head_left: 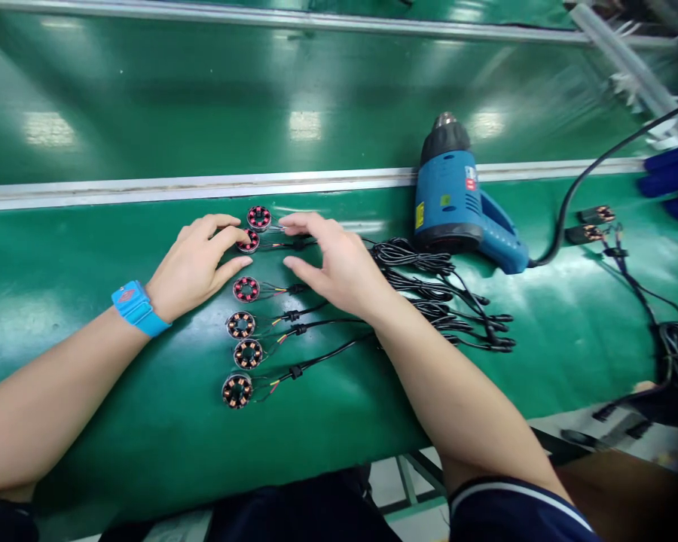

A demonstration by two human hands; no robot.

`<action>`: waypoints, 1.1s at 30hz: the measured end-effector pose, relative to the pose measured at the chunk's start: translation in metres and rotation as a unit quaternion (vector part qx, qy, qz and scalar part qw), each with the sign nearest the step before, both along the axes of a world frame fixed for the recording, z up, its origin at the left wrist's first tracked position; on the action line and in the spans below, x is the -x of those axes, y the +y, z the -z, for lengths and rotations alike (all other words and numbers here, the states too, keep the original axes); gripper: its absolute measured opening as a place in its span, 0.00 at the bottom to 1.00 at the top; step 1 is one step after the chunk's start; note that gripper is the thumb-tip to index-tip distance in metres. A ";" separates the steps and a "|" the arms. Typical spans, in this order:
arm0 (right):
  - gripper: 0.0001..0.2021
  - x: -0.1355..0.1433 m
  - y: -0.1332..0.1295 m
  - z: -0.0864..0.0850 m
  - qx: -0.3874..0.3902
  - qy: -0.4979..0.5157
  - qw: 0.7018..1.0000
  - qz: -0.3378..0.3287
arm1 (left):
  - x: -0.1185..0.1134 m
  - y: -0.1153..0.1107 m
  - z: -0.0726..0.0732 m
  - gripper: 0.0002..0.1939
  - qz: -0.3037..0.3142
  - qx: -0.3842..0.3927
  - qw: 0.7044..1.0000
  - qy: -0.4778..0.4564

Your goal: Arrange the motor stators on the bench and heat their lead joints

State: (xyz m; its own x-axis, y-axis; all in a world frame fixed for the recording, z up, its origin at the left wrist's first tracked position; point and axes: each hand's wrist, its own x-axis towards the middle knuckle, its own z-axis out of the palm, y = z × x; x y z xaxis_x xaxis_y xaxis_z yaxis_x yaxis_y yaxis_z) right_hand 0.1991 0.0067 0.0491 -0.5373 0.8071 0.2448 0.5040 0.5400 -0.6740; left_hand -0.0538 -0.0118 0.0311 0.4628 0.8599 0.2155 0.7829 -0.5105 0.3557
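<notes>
Several round motor stators with wires lie in a column on the green mat. The top one (258,217) and two below it have red windings; a lower one (240,324) and two more are copper-coloured. My left hand (200,260), with a blue wrist strap (140,307), has its fingers apart, a fingertip touching the second red stator (248,241). My right hand (333,260) is open over the wires just right of the top stators, thumb and fingers apart. Black cable bundles (415,260) run from the stators and lie partly behind my right forearm.
A blue heat gun (449,196) lies at the back right, its black cord (587,173) running off to the right. Two more stators (596,215) with cables lie at the far right. A white rail (203,186) edges the table's back.
</notes>
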 end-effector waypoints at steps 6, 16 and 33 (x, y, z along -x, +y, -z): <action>0.25 0.011 -0.003 0.019 -0.004 -0.009 0.998 -0.054 | -0.002 -0.001 0.001 0.12 0.021 0.009 0.999 -0.023; 0.04 0.011 -0.004 0.012 0.156 0.067 0.985 -0.016 | -0.005 -0.006 -0.005 0.16 0.037 -0.075 0.996 0.011; 0.09 0.010 0.000 0.016 0.324 0.206 0.923 -0.029 | -0.010 -0.009 -0.004 0.17 0.073 -0.084 0.994 -0.002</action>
